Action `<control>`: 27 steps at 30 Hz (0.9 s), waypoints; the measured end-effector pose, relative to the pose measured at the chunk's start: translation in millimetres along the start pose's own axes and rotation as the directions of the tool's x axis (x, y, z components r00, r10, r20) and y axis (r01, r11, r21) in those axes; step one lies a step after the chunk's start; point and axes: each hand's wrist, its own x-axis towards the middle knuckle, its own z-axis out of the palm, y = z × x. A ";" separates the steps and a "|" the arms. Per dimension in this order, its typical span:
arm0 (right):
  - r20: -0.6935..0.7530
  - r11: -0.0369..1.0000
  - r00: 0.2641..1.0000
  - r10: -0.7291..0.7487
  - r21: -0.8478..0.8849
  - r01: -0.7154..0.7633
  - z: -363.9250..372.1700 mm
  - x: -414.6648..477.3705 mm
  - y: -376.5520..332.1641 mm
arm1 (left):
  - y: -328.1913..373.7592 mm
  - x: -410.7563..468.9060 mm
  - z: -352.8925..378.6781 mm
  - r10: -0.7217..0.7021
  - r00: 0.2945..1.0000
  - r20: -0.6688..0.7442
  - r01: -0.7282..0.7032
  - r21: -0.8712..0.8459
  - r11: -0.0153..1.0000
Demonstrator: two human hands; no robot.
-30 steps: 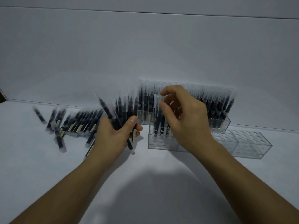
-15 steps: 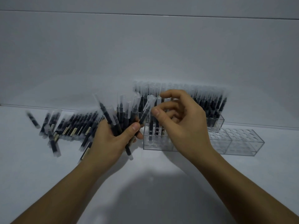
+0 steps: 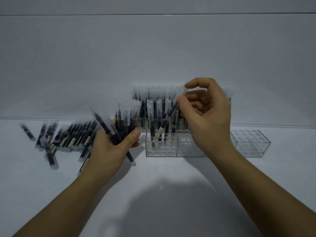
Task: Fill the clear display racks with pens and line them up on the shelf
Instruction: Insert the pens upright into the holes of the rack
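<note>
The right hand (image 3: 208,117), raised over the racks, pinches a single pen (image 3: 167,119) near its frosted cap between thumb and forefinger, the other fingers curled loosely behind. The pen slants down and to the left, its lower end reaching the left part of the near rack (image 3: 162,152). This clear block stands on the white shelf (image 3: 171,194) with a few pens upright in its holes, just beside the slanted one. Motion blur leaves it unclear whether the tip has entered a hole.

To the left, the left hand (image 3: 112,147) grips a bundle of pens (image 3: 124,120), caps up and fanned out. Its thumb presses across their dark barrels, and one pen pokes out below the palm.

Touching the near rack's right end is a second rack (image 3: 189,149), partly covered by the right wrist. Farther right, past the forearm, stands a third rack (image 3: 251,144), its round holes showing. Behind them, against the back wall (image 3: 153,48), a filled rack (image 3: 150,95) holds a tight row of capped pens. The right hand hides its right half, and the bundle crosses its left end. Loose pens (image 3: 68,138) lie scattered on the shelf left of the left hand, some overlapping.
</note>
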 end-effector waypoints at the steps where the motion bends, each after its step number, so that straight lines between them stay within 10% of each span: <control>1: -0.006 0.999 1.000 -0.022 -0.033 0.022 -2.1 1.2 0.5 | -0.9 0.9 -0.5 -0.005 1.000 -0.013 0.005 -0.004 1.000; 27: 0.183 0.925 0.971 -0.153 -0.318 0.206 11.9 1.2 22.7 | -1.2 5.2 0.8 0.012 0.999 -0.034 -0.013 -0.054 0.998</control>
